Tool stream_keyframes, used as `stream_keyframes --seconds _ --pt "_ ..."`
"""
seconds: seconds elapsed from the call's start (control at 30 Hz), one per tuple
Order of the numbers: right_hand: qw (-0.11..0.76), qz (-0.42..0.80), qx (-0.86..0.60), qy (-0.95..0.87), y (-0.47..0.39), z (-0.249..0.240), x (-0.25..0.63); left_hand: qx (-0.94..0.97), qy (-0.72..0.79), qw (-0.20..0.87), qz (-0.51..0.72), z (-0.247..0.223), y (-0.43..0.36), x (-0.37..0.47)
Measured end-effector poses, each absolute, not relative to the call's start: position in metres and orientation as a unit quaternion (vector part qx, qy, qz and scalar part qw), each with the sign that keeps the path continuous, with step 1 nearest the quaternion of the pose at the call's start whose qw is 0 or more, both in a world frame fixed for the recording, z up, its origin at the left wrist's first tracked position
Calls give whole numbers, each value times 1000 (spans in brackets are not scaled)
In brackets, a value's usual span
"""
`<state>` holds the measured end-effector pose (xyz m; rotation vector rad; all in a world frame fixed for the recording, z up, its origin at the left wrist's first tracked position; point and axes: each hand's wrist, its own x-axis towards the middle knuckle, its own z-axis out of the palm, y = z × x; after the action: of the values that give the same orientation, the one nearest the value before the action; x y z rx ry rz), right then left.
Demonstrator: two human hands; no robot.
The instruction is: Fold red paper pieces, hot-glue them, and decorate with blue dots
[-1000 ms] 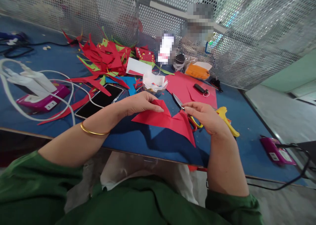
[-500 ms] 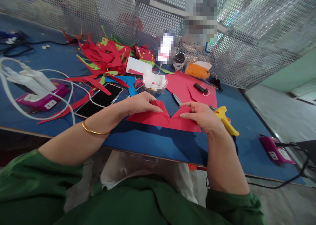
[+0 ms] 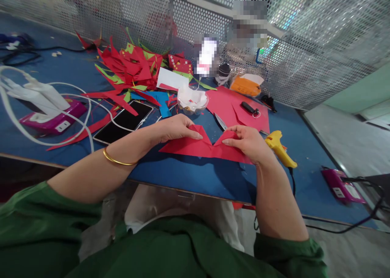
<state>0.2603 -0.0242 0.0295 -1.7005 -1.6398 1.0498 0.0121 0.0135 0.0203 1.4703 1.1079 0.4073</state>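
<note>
A folded piece of red paper (image 3: 198, 151) is held up above the front of the blue table, with a V-shaped notch in its upper edge. My left hand (image 3: 179, 129) pinches its left peak between thumb and fingers. On the other side of the notch, my right hand (image 3: 243, 141) grips the right peak the same way. Just behind the right fingers lie the scissors (image 3: 219, 122), their handles partly hidden. A yellow glue gun (image 3: 279, 148) rests to the right of my right hand.
Red and green paper scraps (image 3: 134, 66) pile up at the back left. A clear bowl (image 3: 192, 101) stands mid-table, beside red sheets (image 3: 225, 103). Nearer left are a black-screened tablet (image 3: 124, 121) and a purple power strip (image 3: 57, 117) with white cables. Another purple power strip (image 3: 341, 184) sits far right.
Both hands keep their pinch on the red paper, which has hardly changed shape. The whole view has shifted slightly.
</note>
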Motion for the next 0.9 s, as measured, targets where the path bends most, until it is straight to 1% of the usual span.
stream_keyframes --seconds 0.13,0.23,0.4,0.53,0.77,0.9 --pt "259 379 -639 -617 -25 33 261 666 465 560 165 26 13 11" --pt "258 393 -625 -623 -26 33 262 657 466 568 168 26 13 11" --pt "275 419 -610 -614 -25 31 266 619 478 596 183 23 13 12" --pt "281 409 -615 -613 -24 28 267 610 493 591 190 24 12 13" --pt "316 420 -609 -594 -25 27 263 616 472 595 211 20 12 14" --pt "317 417 -623 -581 -26 28 260 610 482 590 217 18 11 15"
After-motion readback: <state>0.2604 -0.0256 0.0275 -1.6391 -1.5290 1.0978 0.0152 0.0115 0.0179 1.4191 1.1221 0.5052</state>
